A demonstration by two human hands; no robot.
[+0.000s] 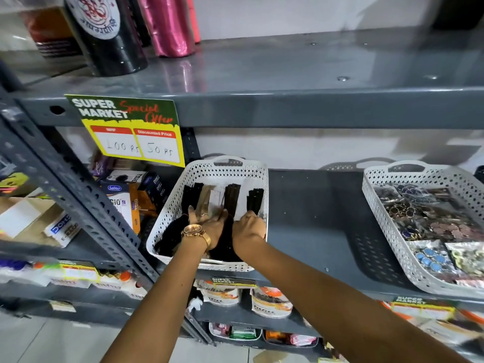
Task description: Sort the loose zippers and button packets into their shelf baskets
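A white perforated basket [243, 174] on the grey shelf holds black, brown and beige zippers [231, 195] in upright bundles. Both my hands are inside it. My left hand [209, 224], with a gold watch on the wrist, lies flat with spread fingers on the zippers in the middle. My right hand [248, 224] is curled around a black zipper bundle [254, 199] by the basket's right wall. Far to the right, a second white basket [377, 203] holds button packets [429, 221] in clear bags.
Bare grey shelf [314, 218] lies between the two baskets. A yellow price sign [131, 129] hangs from the upper shelf edge. Boxes [123, 200] crowd the left of the zipper basket. Rolls [167, 24] stand on the shelf above; packaged goods fill the shelves below.
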